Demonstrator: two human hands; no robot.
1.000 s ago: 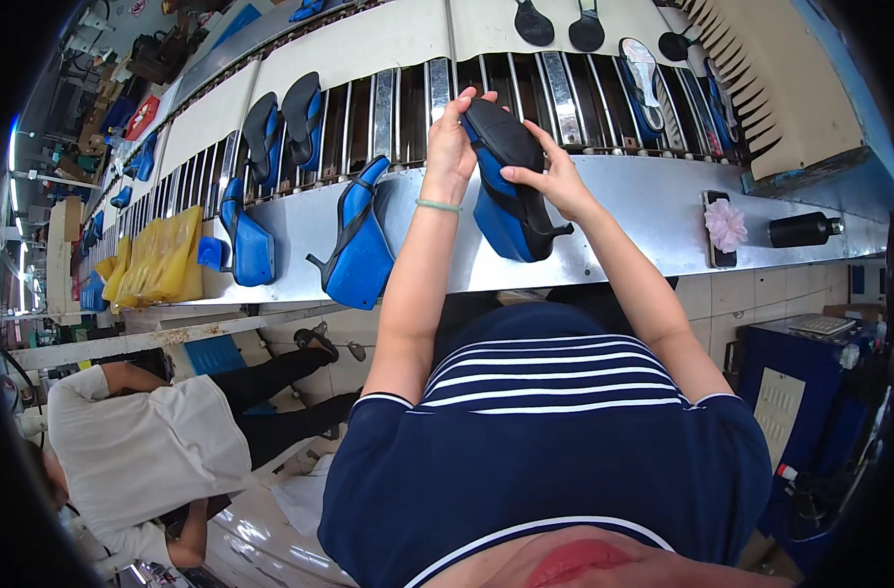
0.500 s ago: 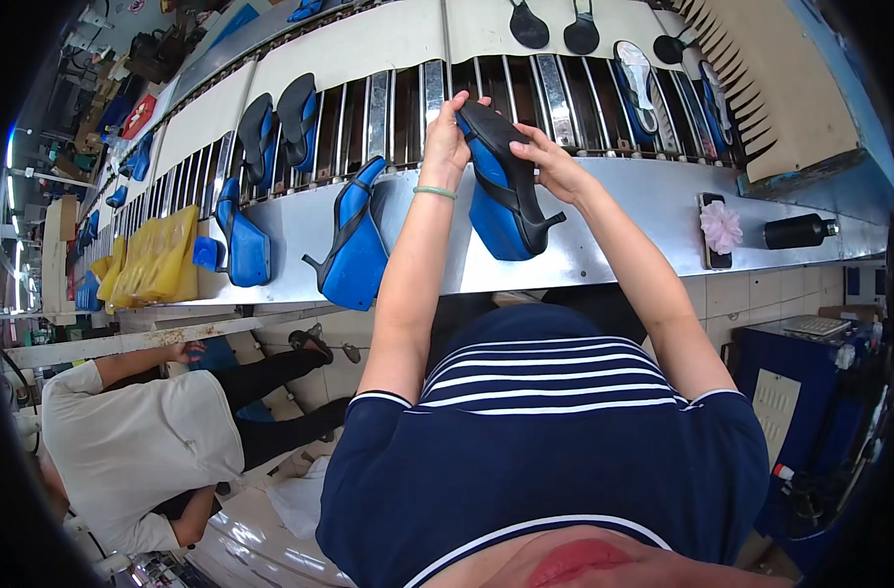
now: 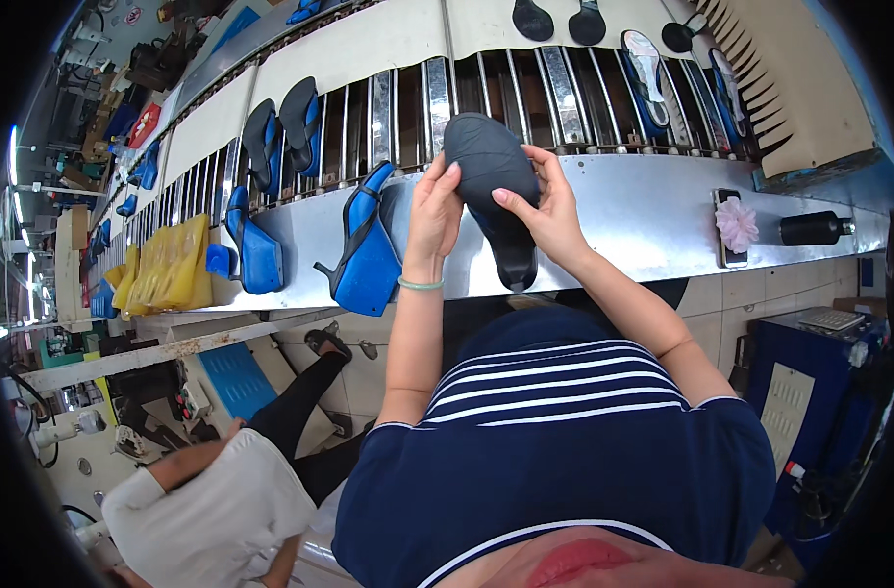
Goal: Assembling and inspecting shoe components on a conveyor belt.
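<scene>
A blue high-heeled shoe [image 3: 367, 257] leans on the metal conveyor ledge [image 3: 643, 211]. Just right of it, the left hand [image 3: 433, 211] and right hand [image 3: 542, 211] both grip a dark shoe [image 3: 493, 191], sole up, above the ledge. It appears to be under inspection; turning it next would call for a firm two-handed hold.

I see a stack of yellow plastic bags [image 3: 168, 263] lying at the left end of the steel bench. Far up at the top left, a small round sign [image 3: 132, 16] in white and red hangs on the wall. On the bench to the right, a phone [image 3: 727, 230] lies flat, its dark screen partly hidden under a pink pom-pom.
</scene>
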